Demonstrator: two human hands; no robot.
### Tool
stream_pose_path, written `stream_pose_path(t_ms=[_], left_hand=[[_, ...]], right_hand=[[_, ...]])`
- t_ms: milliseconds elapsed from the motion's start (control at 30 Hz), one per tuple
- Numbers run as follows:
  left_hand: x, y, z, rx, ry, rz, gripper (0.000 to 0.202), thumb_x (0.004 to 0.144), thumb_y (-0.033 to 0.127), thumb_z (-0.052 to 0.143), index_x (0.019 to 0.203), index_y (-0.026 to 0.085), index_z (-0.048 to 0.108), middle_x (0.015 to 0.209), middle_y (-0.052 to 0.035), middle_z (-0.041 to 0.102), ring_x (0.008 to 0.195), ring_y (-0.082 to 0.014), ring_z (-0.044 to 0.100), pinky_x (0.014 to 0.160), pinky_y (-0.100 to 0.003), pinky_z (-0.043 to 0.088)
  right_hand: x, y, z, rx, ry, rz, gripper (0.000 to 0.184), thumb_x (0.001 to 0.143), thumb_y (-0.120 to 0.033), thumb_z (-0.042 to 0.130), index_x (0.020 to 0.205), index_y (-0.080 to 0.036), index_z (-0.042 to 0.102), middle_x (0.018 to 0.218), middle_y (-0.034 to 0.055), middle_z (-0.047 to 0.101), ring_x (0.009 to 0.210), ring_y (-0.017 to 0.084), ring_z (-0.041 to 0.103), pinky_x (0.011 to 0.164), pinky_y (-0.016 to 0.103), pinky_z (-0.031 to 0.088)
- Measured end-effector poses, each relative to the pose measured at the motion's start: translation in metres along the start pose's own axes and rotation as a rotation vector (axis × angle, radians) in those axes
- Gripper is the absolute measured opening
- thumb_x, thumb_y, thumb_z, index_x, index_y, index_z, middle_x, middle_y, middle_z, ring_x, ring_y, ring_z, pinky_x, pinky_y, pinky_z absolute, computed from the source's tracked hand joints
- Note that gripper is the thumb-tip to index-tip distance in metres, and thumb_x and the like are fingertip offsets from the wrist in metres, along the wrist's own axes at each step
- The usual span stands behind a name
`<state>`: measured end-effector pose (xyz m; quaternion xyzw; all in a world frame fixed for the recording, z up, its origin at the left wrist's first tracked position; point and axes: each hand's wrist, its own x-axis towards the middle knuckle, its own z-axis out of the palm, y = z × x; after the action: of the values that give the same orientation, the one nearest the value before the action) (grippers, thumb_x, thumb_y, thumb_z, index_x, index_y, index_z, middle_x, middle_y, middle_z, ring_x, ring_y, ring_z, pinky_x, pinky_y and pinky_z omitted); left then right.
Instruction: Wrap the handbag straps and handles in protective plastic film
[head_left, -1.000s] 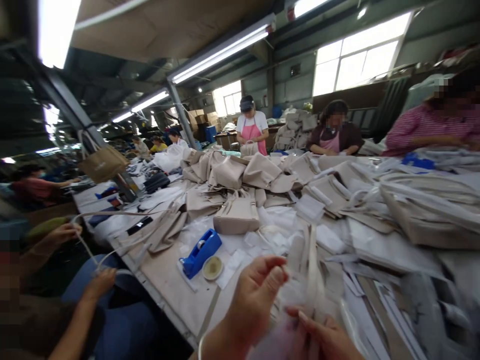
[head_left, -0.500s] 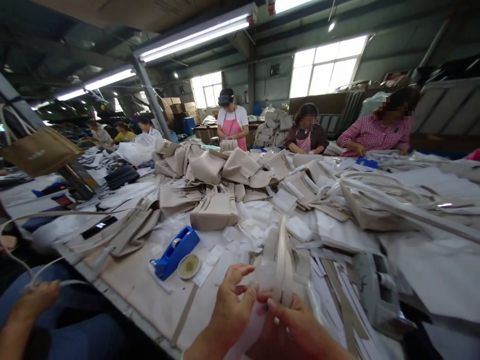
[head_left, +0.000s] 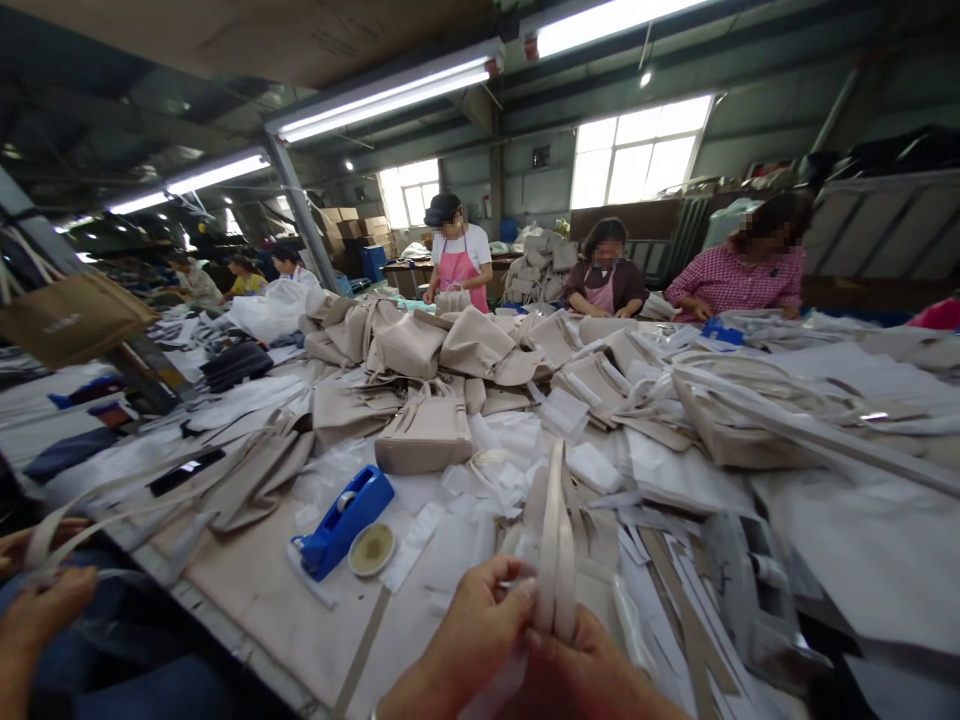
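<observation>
In the head view on my feed, I see the left hand [head_left: 480,620] low in the middle, its fingers curled and its thumb and forefinger closed in on the left side of the pale straps [head_left: 555,545]. The right hand [head_left: 592,662] is closed round the bottom of the same straps, so from where I sit they stand upright between the two hands, over the near part of the cluttered table [head_left: 247,580]. Some translucent film [head_left: 493,690] shows below the left hand; I cannot tell whether any fingers hold it. To the left I get a blue tape dispenser [head_left: 345,522] with a round dish [head_left: 371,550] just beside it, and to the right a grey dispenser [head_left: 754,590] near some beige strips. Beyond, I make out a beige bag [head_left: 424,437] standing in front of a heap of bags [head_left: 469,342]. At the left edge a co-worker's hand [head_left: 52,605] grips another strap, and across the table I pick out a person in a pink apron [head_left: 459,268] and one in a checked shirt [head_left: 739,280]
</observation>
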<state>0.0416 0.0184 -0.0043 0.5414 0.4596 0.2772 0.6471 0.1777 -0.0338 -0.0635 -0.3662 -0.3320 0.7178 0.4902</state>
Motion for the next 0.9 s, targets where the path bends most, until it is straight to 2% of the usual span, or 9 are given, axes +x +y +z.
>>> stream_pose_path(t_ms=[100, 233, 333, 400, 500, 567, 633, 767, 900], left_hand=[[-0.001, 0.002, 0.002, -0.182, -0.015, -0.074, 0.050, 0.076, 0.047, 0.072, 0.111, 0.012, 0.064, 0.077, -0.0055, 0.069, 0.058, -0.0116, 0.057, 0.056, -0.023, 0.043], [-0.007, 0.006, 0.000, -0.325, -0.009, -0.167, 0.060, 0.070, 0.042, 0.080, 0.118, 0.011, 0.063, 0.084, -0.0101, 0.073, 0.069, -0.0153, 0.063, 0.066, -0.025, 0.046], [-0.008, 0.010, -0.001, -0.289, -0.031, -0.140, 0.049, 0.069, 0.039, 0.081, 0.108, 0.011, 0.068, 0.086, -0.0095, 0.073, 0.070, -0.0149, 0.062, 0.065, -0.023, 0.045], [-0.006, 0.011, 0.000, -0.251, -0.061, -0.098, 0.041, 0.071, 0.038, 0.079, 0.100, 0.011, 0.070, 0.084, -0.0079, 0.071, 0.069, -0.0138, 0.060, 0.063, -0.023, 0.043], [-0.001, 0.010, 0.003, -0.187, -0.068, -0.072, 0.032, 0.074, 0.041, 0.075, 0.081, 0.010, 0.071, 0.068, -0.0030, 0.065, 0.059, -0.0101, 0.051, 0.056, -0.021, 0.037], [0.003, 0.008, 0.003, -0.154, -0.027, -0.059, 0.033, 0.075, 0.042, 0.073, 0.071, 0.010, 0.069, 0.057, 0.0010, 0.057, 0.054, -0.0082, 0.045, 0.053, -0.021, 0.033], [0.005, 0.005, 0.001, -0.165, 0.011, -0.043, 0.032, 0.077, 0.041, 0.071, 0.070, 0.010, 0.069, 0.056, 0.0014, 0.057, 0.053, -0.0084, 0.045, 0.053, -0.021, 0.034], [0.005, -0.002, -0.009, -0.109, 0.061, -0.027, 0.030, 0.077, 0.041, 0.070, 0.080, 0.011, 0.074, 0.073, -0.0053, 0.071, 0.065, -0.0157, 0.059, 0.065, -0.027, 0.044], [0.002, -0.009, -0.015, 0.027, 0.054, 0.028, 0.028, 0.077, 0.040, 0.070, 0.080, 0.013, 0.076, 0.079, -0.0068, 0.074, 0.077, -0.0218, 0.065, 0.072, -0.030, 0.047]], right_hand=[[-0.004, -0.013, 0.001, 0.011, 0.055, 0.006, 0.045, 0.070, -0.045, 0.081, 0.102, -0.015, 0.073, 0.085, 0.0097, 0.072, 0.078, 0.025, 0.067, 0.072, 0.037, 0.052], [-0.007, -0.020, -0.001, -0.028, 0.065, -0.017, 0.043, 0.070, -0.045, 0.080, 0.099, -0.014, 0.074, 0.087, 0.0101, 0.073, 0.079, 0.023, 0.066, 0.075, 0.036, 0.051], [-0.006, -0.014, -0.002, -0.032, 0.105, 0.037, 0.047, 0.069, -0.047, 0.081, 0.101, -0.012, 0.072, 0.083, 0.0081, 0.072, 0.075, 0.021, 0.064, 0.072, 0.034, 0.051], [-0.006, -0.012, 0.000, -0.017, 0.071, 0.050, 0.048, 0.070, -0.046, 0.080, 0.103, -0.013, 0.070, 0.081, 0.0065, 0.071, 0.072, 0.019, 0.063, 0.070, 0.031, 0.049], [-0.005, -0.013, 0.005, -0.018, -0.020, 0.019, 0.044, 0.073, -0.045, 0.079, 0.103, -0.014, 0.071, 0.080, 0.0058, 0.070, 0.071, 0.017, 0.061, 0.067, 0.029, 0.047], [-0.007, -0.017, 0.005, -0.063, -0.020, 0.008, 0.044, 0.073, -0.048, 0.078, 0.101, -0.014, 0.072, 0.084, 0.0072, 0.071, 0.074, 0.019, 0.062, 0.068, 0.030, 0.048], [-0.010, -0.022, 0.000, -0.161, 0.038, 0.017, 0.045, 0.073, -0.053, 0.075, 0.099, -0.015, 0.074, 0.087, 0.0084, 0.071, 0.078, 0.021, 0.062, 0.071, 0.032, 0.049], [-0.013, -0.038, -0.022, -0.375, 0.191, -0.005, 0.047, 0.077, -0.058, 0.069, 0.092, -0.015, 0.076, 0.081, 0.0077, 0.070, 0.078, 0.021, 0.061, 0.074, 0.032, 0.048], [-0.007, -0.068, -0.039, -0.308, 0.258, -0.070, 0.047, 0.075, -0.057, 0.071, 0.085, -0.011, 0.076, 0.057, 0.0009, 0.057, 0.055, 0.012, 0.048, 0.054, 0.025, 0.039]])
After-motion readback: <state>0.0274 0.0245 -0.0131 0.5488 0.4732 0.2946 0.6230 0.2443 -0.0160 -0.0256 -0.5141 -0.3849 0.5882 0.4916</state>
